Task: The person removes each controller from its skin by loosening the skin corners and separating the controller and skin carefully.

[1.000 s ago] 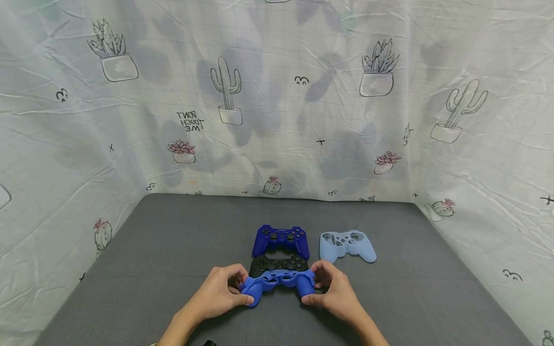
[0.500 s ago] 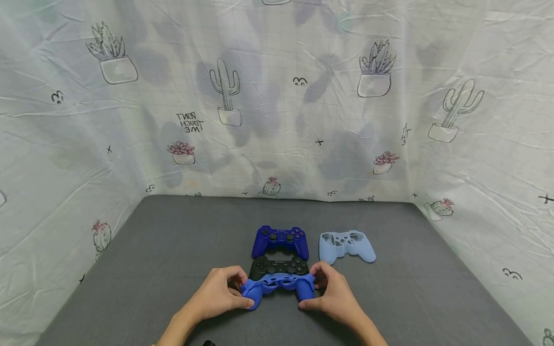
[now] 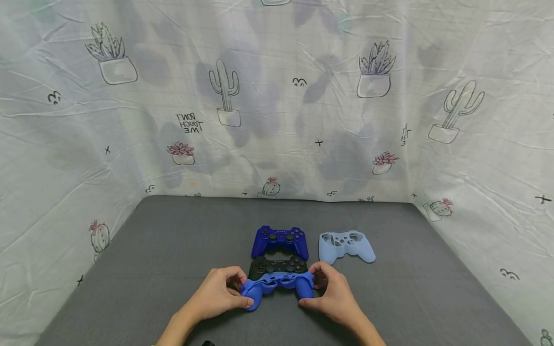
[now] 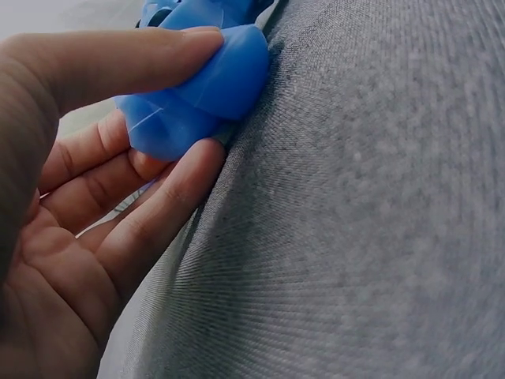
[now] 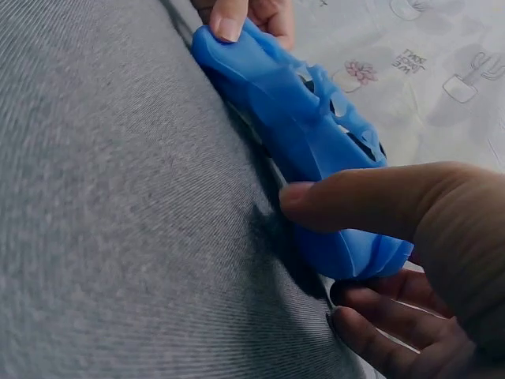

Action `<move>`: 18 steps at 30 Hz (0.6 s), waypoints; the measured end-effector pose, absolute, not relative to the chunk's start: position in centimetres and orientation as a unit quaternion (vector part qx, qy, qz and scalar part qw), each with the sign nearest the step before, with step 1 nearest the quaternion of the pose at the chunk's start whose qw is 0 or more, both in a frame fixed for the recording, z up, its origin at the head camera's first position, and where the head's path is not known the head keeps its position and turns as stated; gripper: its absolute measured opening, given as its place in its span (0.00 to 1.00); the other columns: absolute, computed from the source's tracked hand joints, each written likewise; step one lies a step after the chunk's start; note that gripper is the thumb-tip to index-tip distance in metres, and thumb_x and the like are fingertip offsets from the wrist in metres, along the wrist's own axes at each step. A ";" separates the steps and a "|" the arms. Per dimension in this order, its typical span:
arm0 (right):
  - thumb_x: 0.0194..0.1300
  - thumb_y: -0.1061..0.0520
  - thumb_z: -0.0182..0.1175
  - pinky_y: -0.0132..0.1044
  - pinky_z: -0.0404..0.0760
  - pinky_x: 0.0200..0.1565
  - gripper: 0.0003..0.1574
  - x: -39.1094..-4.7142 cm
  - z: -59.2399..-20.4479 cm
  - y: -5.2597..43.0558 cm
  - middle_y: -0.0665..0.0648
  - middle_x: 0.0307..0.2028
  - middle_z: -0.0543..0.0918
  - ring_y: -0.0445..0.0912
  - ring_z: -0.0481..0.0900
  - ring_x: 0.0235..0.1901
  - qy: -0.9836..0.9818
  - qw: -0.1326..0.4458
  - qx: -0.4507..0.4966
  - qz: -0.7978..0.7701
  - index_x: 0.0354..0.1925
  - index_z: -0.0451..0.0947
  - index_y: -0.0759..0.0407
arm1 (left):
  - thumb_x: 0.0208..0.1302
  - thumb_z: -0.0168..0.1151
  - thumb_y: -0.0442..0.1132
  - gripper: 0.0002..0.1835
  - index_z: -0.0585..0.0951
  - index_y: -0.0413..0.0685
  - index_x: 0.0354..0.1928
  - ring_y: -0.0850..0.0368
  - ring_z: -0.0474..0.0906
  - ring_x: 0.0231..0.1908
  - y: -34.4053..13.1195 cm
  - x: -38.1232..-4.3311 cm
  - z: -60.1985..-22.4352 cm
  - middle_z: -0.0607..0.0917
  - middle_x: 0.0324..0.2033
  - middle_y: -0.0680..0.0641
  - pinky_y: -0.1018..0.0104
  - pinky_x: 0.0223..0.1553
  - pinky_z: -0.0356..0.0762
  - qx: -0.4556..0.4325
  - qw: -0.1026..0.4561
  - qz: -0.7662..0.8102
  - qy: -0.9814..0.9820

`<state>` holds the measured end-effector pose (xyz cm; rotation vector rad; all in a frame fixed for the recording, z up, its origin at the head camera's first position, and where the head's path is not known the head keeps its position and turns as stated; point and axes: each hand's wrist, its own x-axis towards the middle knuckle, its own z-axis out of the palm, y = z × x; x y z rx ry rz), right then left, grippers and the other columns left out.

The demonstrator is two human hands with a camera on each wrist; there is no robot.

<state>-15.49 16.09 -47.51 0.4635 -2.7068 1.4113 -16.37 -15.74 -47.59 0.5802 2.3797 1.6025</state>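
In the head view, a blue silicone controller cover point(image 3: 258, 291) sits over the near part of a black game controller point(image 3: 277, 265), whose button face shows beyond the cover's edge. My left hand point(image 3: 220, 292) grips the left handle of the cover, its thumb on the near side and fingers at the far side. On the right handle, my right hand point(image 3: 334, 293) holds in the same way. The left wrist view shows the blue cover point(image 4: 229, 79) pinched between thumb and fingers. In the right wrist view both hands hold the cover point(image 5: 292, 118), low against the cloth.
A dark blue controller point(image 3: 280, 236) lies just beyond the black one. To its right is a light blue controller cover point(image 3: 346, 246), flat on the grey cloth table point(image 3: 195, 230). A white curtain point(image 3: 277, 96) printed with cacti encloses the back and sides.
The blue cover has shifted slightly toward me, so a little more of the black controller's face shows. My right thumb has moved slightly nearer and left. Both hands keep their hold.
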 end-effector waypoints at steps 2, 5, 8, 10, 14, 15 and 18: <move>0.35 0.55 0.85 0.37 0.80 0.37 0.39 -15.5 -47.6 16.1 0.51 0.36 0.80 0.46 0.79 0.35 -0.875 0.033 0.144 0.460 0.43 0.73 0.53 | 0.45 0.82 0.44 0.21 0.79 0.46 0.35 0.53 0.82 0.30 -15.7 -16.3 -47.5 0.81 0.31 0.48 0.63 0.31 0.81 0.197 0.109 0.545 0.808; 0.33 0.55 0.85 0.37 0.78 0.34 0.38 -15.5 -47.6 16.2 0.50 0.32 0.79 0.46 0.78 0.32 -0.873 0.033 0.134 0.467 0.42 0.74 0.52 | 0.45 0.82 0.44 0.21 0.79 0.46 0.35 0.53 0.82 0.30 -15.7 -16.3 -47.5 0.81 0.31 0.48 0.63 0.31 0.81 0.195 0.113 0.546 0.807; 0.31 0.54 0.86 0.36 0.77 0.32 0.39 -15.5 -47.6 16.3 0.50 0.29 0.78 0.45 0.78 0.28 -0.871 0.026 0.135 0.472 0.41 0.74 0.51 | 0.44 0.82 0.44 0.21 0.79 0.45 0.35 0.53 0.82 0.30 -15.7 -16.3 -47.5 0.81 0.31 0.48 0.63 0.31 0.81 0.192 0.114 0.547 0.807; 0.31 0.54 0.86 0.36 0.77 0.31 0.39 -15.6 -47.6 16.4 0.50 0.27 0.78 0.45 0.77 0.27 -0.869 0.020 0.136 0.476 0.40 0.73 0.50 | 0.44 0.82 0.44 0.21 0.79 0.46 0.35 0.53 0.82 0.30 -15.7 -16.3 -47.5 0.81 0.30 0.48 0.63 0.31 0.81 0.192 0.113 0.546 0.808; 0.32 0.53 0.86 0.36 0.77 0.29 0.38 -15.6 -47.5 16.5 0.50 0.25 0.78 0.43 0.77 0.24 -0.862 0.010 0.143 0.486 0.40 0.73 0.49 | 0.44 0.82 0.44 0.21 0.79 0.46 0.35 0.53 0.82 0.30 -15.7 -16.3 -47.6 0.81 0.30 0.48 0.63 0.31 0.81 0.193 0.109 0.544 0.809; 0.32 0.54 0.86 0.36 0.77 0.28 0.38 -15.6 -47.5 16.6 0.51 0.25 0.78 0.43 0.77 0.24 -0.859 0.008 0.144 0.491 0.40 0.73 0.49 | 0.44 0.82 0.44 0.21 0.79 0.46 0.35 0.53 0.82 0.30 -15.7 -16.3 -47.6 0.81 0.30 0.49 0.64 0.31 0.81 0.193 0.108 0.544 0.809; 0.32 0.55 0.86 0.35 0.76 0.26 0.37 -15.6 -47.4 16.5 0.53 0.23 0.78 0.42 0.76 0.22 -0.850 0.008 0.156 0.503 0.39 0.74 0.52 | 0.44 0.82 0.44 0.21 0.79 0.46 0.35 0.54 0.81 0.30 -15.7 -16.4 -47.6 0.81 0.30 0.49 0.64 0.31 0.81 0.191 0.109 0.544 0.810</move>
